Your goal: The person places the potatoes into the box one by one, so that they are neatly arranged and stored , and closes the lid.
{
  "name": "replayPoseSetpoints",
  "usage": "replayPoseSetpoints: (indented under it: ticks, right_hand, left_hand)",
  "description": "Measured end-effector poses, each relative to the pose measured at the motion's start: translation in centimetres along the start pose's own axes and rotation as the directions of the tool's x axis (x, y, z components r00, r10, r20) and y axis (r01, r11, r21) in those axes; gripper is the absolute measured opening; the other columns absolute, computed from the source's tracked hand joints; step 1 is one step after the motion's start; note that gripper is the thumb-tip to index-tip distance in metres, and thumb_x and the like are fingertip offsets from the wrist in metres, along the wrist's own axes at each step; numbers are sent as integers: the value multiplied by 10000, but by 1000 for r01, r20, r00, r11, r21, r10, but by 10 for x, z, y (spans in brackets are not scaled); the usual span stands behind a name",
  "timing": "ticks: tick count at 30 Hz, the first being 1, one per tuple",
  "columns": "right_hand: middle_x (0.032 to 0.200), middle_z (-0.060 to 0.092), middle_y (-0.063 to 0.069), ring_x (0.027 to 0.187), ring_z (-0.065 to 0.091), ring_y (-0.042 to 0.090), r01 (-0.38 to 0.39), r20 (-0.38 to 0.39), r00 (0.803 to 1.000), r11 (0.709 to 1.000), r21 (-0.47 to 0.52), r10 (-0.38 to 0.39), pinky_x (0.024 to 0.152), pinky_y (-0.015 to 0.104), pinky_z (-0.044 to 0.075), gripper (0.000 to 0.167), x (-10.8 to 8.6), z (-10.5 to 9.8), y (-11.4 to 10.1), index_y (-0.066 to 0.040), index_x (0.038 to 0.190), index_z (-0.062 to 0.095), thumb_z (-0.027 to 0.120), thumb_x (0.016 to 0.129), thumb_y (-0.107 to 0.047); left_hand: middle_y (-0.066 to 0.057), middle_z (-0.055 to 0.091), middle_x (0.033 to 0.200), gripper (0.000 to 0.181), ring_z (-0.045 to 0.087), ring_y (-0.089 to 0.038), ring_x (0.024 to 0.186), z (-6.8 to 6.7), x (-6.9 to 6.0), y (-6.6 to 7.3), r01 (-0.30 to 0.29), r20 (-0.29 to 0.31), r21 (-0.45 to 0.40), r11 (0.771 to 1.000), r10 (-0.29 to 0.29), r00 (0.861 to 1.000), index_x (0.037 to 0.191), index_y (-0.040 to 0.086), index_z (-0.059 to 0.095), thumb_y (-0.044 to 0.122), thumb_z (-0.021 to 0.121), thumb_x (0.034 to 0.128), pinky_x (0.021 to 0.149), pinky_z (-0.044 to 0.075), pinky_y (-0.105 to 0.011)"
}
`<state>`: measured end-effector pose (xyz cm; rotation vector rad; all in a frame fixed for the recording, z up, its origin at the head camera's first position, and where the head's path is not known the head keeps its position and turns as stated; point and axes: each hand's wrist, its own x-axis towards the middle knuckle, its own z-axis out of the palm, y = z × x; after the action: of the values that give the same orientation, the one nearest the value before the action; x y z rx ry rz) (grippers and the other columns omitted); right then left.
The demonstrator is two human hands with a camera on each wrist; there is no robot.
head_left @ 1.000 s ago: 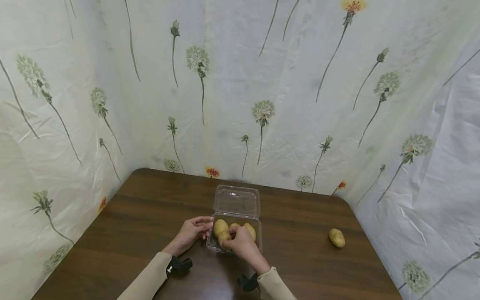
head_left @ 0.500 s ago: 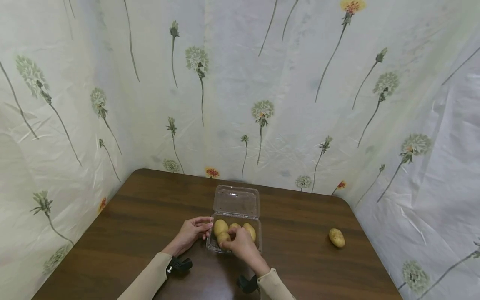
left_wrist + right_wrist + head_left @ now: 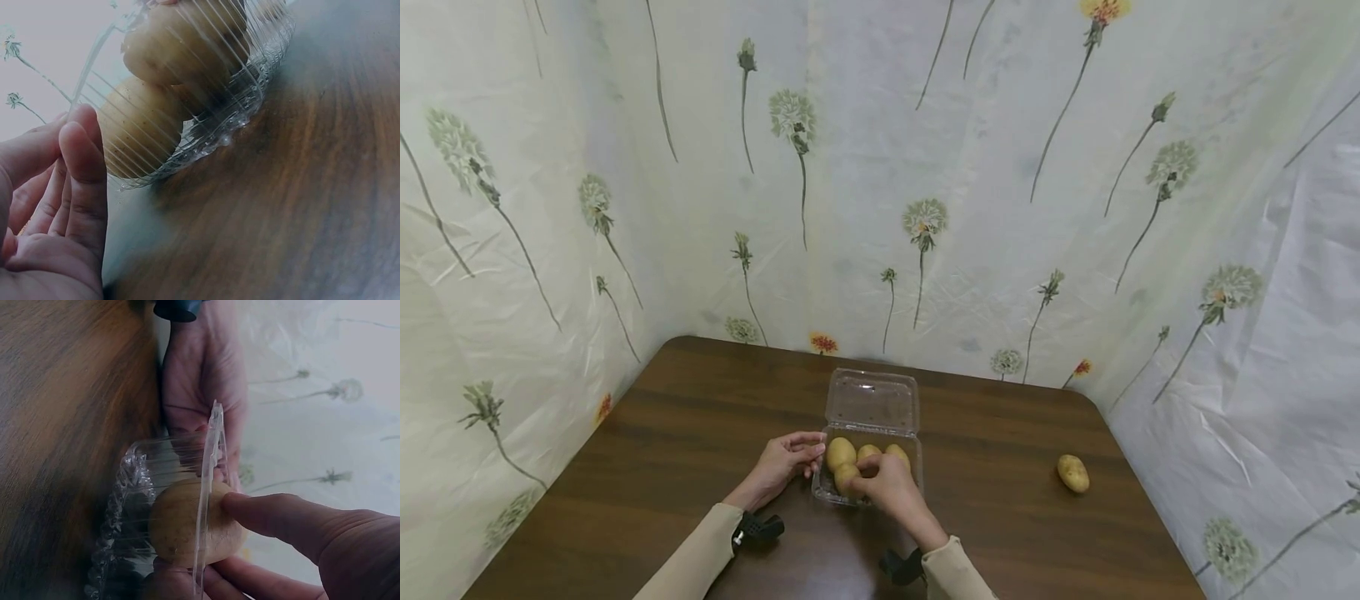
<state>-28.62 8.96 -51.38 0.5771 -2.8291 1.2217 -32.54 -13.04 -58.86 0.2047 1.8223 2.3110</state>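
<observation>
An open clear plastic clamshell container (image 3: 820, 487) stands on the table with its lid (image 3: 874, 402) tipped back. Several potatoes (image 3: 841, 452) lie in its base. At the left side of it, my left hand (image 3: 782, 462) pinches the rim between thumb and fingers, as the left wrist view shows (image 3: 59, 187). My right hand (image 3: 891, 483) reaches into the base over the front right. Its thumb and fingers grip the front potato (image 3: 181, 519), seen partly through the clear wall in the right wrist view. The right hand hides part of the potatoes behind it.
One more potato (image 3: 1073, 473) lies apart on the brown wooden table (image 3: 1000, 467), to the right. A pale curtain with a dandelion print (image 3: 865, 167) hangs around the table's back and sides.
My right hand and wrist have shifted very slightly to the right, and the front potato shows a little more. The left hand stays on the rim.
</observation>
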Motion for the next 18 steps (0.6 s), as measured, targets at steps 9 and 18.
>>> replayPoseSetpoints:
  ticks: [9,18]
  right_hand:
    - [835,699,57,797,612,162,-29,-15,999,999,-13,29,644,209,491,235,-1,-2,0,-25,869,745,825,726,-193]
    - [790,728,51,713,565,63,-8,32,999,999,38,7,603,187,475,132,-4,-1,1,-15,816,755,802,752,-121]
  left_hand:
    - [32,672,795,474,598,-75,648,0,0,0,-2,6,-1,1000,2,1000,1290,-98,526,154,670,915,572,487,-195]
    - [35,678,795,461,603,-72,648,-1,0,1,-8,11,12,1000,8,1000,1290,-80,533,169,660,923,576,494,-197]
